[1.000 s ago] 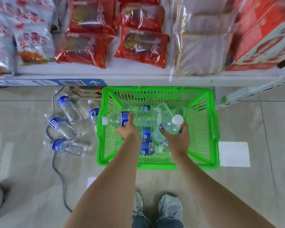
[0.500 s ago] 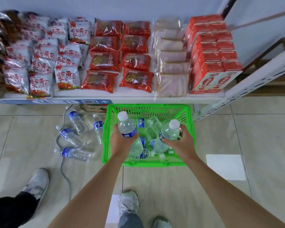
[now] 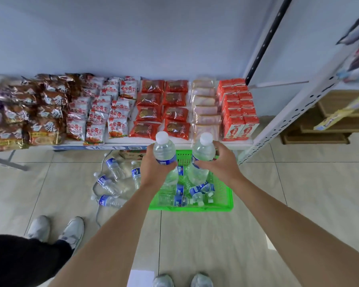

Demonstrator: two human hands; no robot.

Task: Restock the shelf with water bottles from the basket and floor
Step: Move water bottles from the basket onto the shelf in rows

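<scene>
Left hand (image 3: pixel 153 168) and right hand (image 3: pixel 218 164) grip 2 bottles (image 3: pixel 164 150) (lower halves hidden).

A bright green basket (image 3: pixel 222 195) is seen at 6 o'clock of the red cartons (image 3: pixel 238 112). Clear bottles (image 3: pixel 110 179) with blue labels and white caps are shown on pale grey tiles (image 3: pixel 298 183). Red packets (image 3: pixel 162 108) are patterned in gold.

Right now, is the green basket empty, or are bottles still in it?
Not empty. Several water bottles lie on their sides inside the green basket, below the two bottles held up in the hands.
</scene>
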